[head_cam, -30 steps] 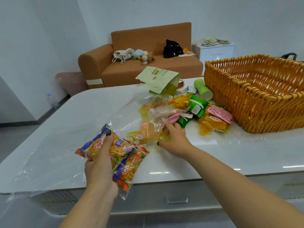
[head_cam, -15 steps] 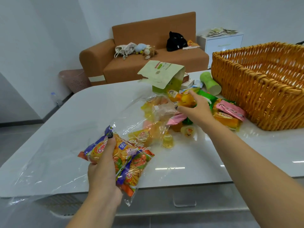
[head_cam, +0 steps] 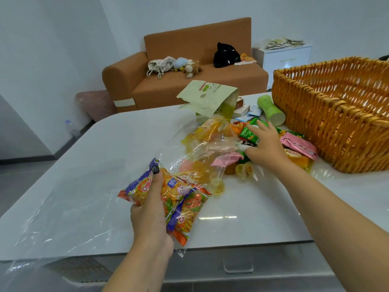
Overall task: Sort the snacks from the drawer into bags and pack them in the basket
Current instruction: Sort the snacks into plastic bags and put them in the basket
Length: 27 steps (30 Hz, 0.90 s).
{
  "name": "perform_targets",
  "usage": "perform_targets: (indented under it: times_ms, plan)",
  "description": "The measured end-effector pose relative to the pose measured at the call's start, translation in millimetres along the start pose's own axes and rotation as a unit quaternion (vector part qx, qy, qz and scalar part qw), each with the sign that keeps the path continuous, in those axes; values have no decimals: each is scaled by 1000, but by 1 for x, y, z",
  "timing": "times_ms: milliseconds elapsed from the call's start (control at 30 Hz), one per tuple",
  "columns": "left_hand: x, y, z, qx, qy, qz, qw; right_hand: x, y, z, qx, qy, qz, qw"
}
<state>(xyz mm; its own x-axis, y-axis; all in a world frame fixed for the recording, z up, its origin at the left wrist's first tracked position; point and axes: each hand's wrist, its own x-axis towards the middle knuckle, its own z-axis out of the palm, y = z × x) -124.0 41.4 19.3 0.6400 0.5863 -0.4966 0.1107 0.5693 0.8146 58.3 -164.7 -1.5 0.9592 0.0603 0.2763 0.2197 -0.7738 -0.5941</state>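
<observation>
Since half a second ago, the right hand (head_cam: 266,147) is reaching a little deeper into the snack pile, its fingers now landing on a green packet (head_cam: 249,134), while the left hand (head_cam: 151,209) is staying where it was. Largest to smallest: the white desk (head_cam: 105,157) is carrying everything; the wicker basket (head_cam: 328,114) is standing just beyond and to the right of the right hand, with no snack visible inside; a clear plastic bag (head_cam: 189,157) is lying between the two hands, its mouth opening toward the right hand; the snack pile (head_cam: 299,153) is spreading under and around the right hand. The left hand is gripping the near end of the bag, thumb pressing down on the orange and purple packets (head_cam: 185,199) already inside. The right hand is lying with fingers spread and slightly bent over the green packet, touching it but not yet closing round it. The step in hand looks like bagging one kind of snack. Next, the right hand probably needs to pinch one packet and carry it back toward the left hand into the bag's mouth, which the left hand should be holding open.
</observation>
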Motion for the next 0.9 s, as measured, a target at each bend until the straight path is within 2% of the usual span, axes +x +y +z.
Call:
perform_targets:
  times_ms: [100,200,367,533,667,767,900]
  plan:
    - [0,-2,3,4,6,-3,1000,3,0,-7,-73,-135,42,987]
    - [0,-4,5,6,6,-3,1000,4,-4,-6,-95,-186,64,976]
    - [1,-9,8,11,-4,1,1000,0,-3,0,-145,-135,49,979]
    - [4,-10,10,11,-8,-4,1000,-7,1,9,-185,-80,-1,979]
    - [5,-6,11,0,-10,-3,1000,-5,6,0,-110,-17,-36,993]
    - [7,-4,9,-11,-16,-8,1000,-6,14,-8,-89,10,-17,996]
    - [3,0,9,-22,-29,-10,999,-13,18,-15,-58,10,12,998]
